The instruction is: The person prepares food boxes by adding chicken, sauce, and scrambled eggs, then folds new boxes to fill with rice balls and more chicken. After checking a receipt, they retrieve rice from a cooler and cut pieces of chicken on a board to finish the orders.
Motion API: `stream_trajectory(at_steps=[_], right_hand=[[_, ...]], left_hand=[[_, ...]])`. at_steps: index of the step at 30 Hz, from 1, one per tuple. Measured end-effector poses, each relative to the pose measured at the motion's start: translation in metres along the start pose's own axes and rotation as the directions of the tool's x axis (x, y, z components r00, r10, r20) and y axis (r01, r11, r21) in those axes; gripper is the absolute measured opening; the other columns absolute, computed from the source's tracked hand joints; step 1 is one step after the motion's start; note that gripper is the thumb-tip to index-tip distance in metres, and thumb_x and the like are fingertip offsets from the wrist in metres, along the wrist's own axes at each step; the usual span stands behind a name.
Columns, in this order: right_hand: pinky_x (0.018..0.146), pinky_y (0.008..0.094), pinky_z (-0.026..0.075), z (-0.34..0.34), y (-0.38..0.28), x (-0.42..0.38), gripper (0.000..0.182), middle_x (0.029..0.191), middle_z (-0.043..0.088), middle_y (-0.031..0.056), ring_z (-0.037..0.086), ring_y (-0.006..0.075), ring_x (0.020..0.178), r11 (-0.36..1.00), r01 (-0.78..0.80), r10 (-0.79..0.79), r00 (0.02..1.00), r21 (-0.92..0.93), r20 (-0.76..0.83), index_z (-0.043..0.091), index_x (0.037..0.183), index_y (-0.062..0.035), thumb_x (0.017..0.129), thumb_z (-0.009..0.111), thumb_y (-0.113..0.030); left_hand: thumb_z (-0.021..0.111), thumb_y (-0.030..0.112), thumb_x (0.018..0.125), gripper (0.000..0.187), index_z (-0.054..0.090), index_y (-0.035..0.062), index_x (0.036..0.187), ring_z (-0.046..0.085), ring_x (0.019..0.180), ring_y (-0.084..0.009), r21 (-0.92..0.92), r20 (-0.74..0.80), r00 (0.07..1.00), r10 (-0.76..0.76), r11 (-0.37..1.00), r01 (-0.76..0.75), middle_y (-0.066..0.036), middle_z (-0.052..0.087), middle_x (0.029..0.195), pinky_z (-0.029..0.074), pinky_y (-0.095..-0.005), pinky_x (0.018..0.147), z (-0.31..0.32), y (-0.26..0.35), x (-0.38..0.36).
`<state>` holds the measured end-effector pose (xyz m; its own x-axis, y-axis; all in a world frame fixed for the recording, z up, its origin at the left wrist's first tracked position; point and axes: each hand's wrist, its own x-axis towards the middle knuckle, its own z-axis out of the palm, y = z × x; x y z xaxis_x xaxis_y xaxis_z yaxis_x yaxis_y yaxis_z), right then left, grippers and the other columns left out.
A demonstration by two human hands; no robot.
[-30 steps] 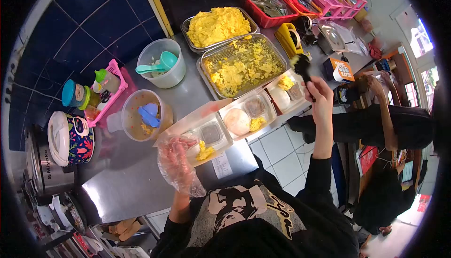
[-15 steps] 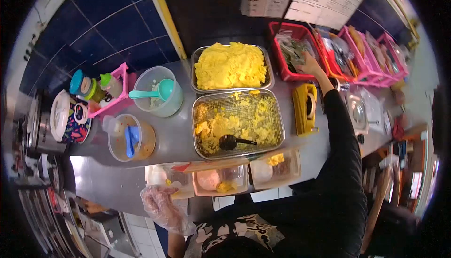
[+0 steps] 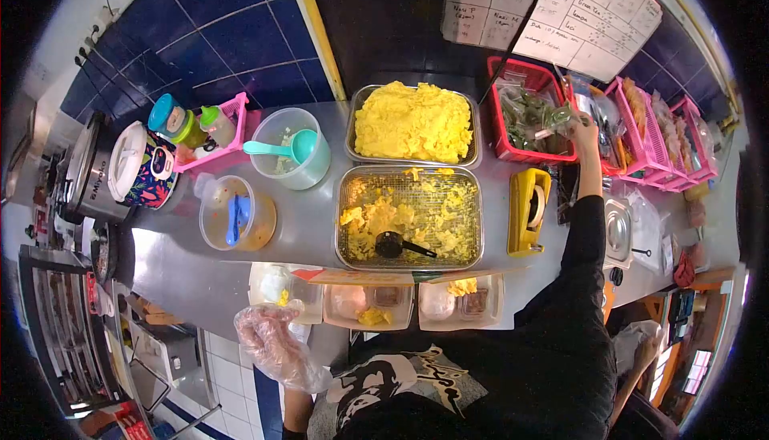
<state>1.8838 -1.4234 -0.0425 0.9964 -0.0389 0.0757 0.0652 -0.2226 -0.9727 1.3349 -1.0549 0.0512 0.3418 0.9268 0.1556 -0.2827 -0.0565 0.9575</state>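
Observation:
My right hand (image 3: 587,134) is closed on a small clear plastic packet (image 3: 563,120) with green contents, above the right edge of a red basket (image 3: 529,154). More packets of green leaves (image 3: 517,108) lie inside that basket. My left hand (image 3: 280,349), in a clear plastic glove, hangs near the counter's front edge with its fingers loosely curled in; I see nothing in it. Just beyond it stands the leftmost of three food boxes (image 3: 272,284). White and yellow food sits in the middle box (image 3: 350,302) and the right box (image 3: 436,304).
A tray of yellow food (image 3: 412,124) stands behind a mesh-lined tray (image 3: 408,216) holding a black scoop (image 3: 392,244). To the right is a yellow tape dispenser (image 3: 525,216). Two tubs, one with a turquoise scoop (image 3: 300,148), stand left. Pink baskets (image 3: 641,144) line the right.
My right hand has come out of the red basket toward the right, now with a packet in it. The view has shifted slightly. My left hand stays about where it was.

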Motion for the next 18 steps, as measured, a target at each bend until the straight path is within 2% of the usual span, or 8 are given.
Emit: stream_trajectory(at_steps=[4, 6, 7, 11, 13, 15, 17, 18], right_hand=[[0.052, 0.0223, 0.043, 0.015, -0.104, -0.092, 0.028, 0.082, 0.057, 0.0019, 0.055, 0.0105, 0.065, 0.923, -0.012, -0.028, 0.995, 0.384, 0.100, 0.057, 0.098, -0.0037, 0.072, 0.052, 0.006], [0.052, 0.0216, 0.043, 0.033, -0.157, -0.156, 0.027, 0.084, 0.057, 0.0017, 0.055, 0.0092, 0.067, 0.907, -0.023, -0.052, 0.985, 0.421, 0.166, 0.057, 0.097, -0.0037, 0.072, 0.051, 0.006], [0.054, 0.0202, 0.042, 0.047, -0.185, -0.193, 0.027, 0.084, 0.057, 0.0012, 0.054, 0.0078, 0.068, 0.923, -0.012, -0.081, 0.971, 0.385, 0.225, 0.056, 0.097, -0.0037, 0.072, 0.050, 0.007], [0.075, 0.0240, 0.044, 0.110, -0.241, -0.370, 0.028, 0.088, 0.059, 0.0001, 0.054, 0.0088, 0.083, 0.975, 0.220, -0.205, 0.819, 0.037, 0.536, 0.059, 0.090, -0.0042, 0.065, 0.056, 0.007], [0.081, 0.0300, 0.045, 0.143, -0.238, -0.456, 0.020, 0.092, 0.063, 0.0075, 0.059, 0.0179, 0.090, 0.968, 0.251, -0.168, 0.631, 0.005, 0.757, 0.060, 0.089, -0.0031, 0.069, 0.062, 0.000], [0.078, 0.0304, 0.047, 0.185, -0.215, -0.531, 0.023, 0.090, 0.062, 0.0098, 0.060, 0.0229, 0.086, 0.961, 0.276, -0.182, 0.542, 0.030, 0.820, 0.060, 0.088, -0.0003, 0.065, 0.063, 0.003], [0.075, 0.0293, 0.046, 0.214, -0.194, -0.586, 0.024, 0.088, 0.061, 0.0116, 0.060, 0.0238, 0.084, 0.979, 0.203, -0.125, 0.635, -0.009, 0.762, 0.059, 0.087, 0.0002, 0.063, 0.060, 0.005], [0.073, 0.0283, 0.046, 0.222, -0.185, -0.605, 0.023, 0.087, 0.061, 0.0107, 0.060, 0.0216, 0.081, 0.981, 0.190, -0.093, 0.659, -0.046, 0.746, 0.059, 0.087, 0.0002, 0.065, 0.060, 0.004]], left_hand=[[0.056, 0.017, 0.086, 0.026, 0.045, 0.0030, 0.105, 0.054, 0.080, -0.0171, 0.050, 0.123, 0.992, -0.042, 0.998, 0.036, -0.008, 0.050, 0.087, 0.050, -0.0299, 0.069, -0.001, 0.005, -0.008], [0.056, 0.024, 0.086, 0.041, 0.041, 0.0006, 0.116, 0.056, 0.093, -0.0248, 0.133, 0.501, 0.857, -0.123, 0.989, 0.064, -0.013, 0.052, 0.100, 0.049, -0.0376, 0.079, -0.032, -0.015, -0.006], [0.053, 0.031, 0.087, 0.050, 0.035, 0.0012, 0.123, 0.053, 0.102, -0.0286, -0.011, 0.617, 0.740, -0.268, 0.937, 0.348, -0.015, 0.049, 0.111, 0.045, -0.0427, 0.085, -0.023, -0.003, -0.002], [0.041, 0.051, 0.087, 0.072, 0.019, 0.0035, 0.136, 0.040, 0.119, -0.0345, -0.177, 0.877, 0.362, -0.317, 0.487, 0.855, -0.017, 0.032, 0.135, 0.033, -0.0532, 0.099, -0.024, 0.007, -0.007], [0.041, 0.047, 0.089, 0.063, 0.023, 0.0074, 0.134, 0.034, 0.123, -0.0300, -0.147, 0.870, 0.080, -0.487, -0.102, 0.984, -0.014, 0.033, 0.135, 0.035, -0.0508, 0.096, -0.051, 0.017, -0.010], [0.044, 0.037, 0.091, 0.054, 0.027, 0.0068, 0.131, 0.039, 0.119, -0.0315, -0.117, 0.837, 0.062, -0.544, -0.067, 0.991, -0.012, 0.039, 0.129, 0.033, -0.0491, 0.100, -0.104, -0.005, -0.010], [0.047, 0.020, 0.091, 0.040, 0.033, 0.0051, 0.125, 0.046, 0.112, -0.0296, 0.495, 0.705, 0.105, -0.701, 0.592, 0.636, -0.011, 0.044, 0.121, 0.042, -0.0424, 0.095, -0.154, -0.032, -0.008], [0.047, 0.020, 0.091, 0.040, 0.033, 0.0051, 0.125, 0.046, 0.112, -0.0296, 0.492, 0.698, 0.112, -0.708, 0.587, 0.642, -0.011, 0.044, 0.121, 0.042, -0.0424, 0.095, -0.174, -0.032, -0.009]])
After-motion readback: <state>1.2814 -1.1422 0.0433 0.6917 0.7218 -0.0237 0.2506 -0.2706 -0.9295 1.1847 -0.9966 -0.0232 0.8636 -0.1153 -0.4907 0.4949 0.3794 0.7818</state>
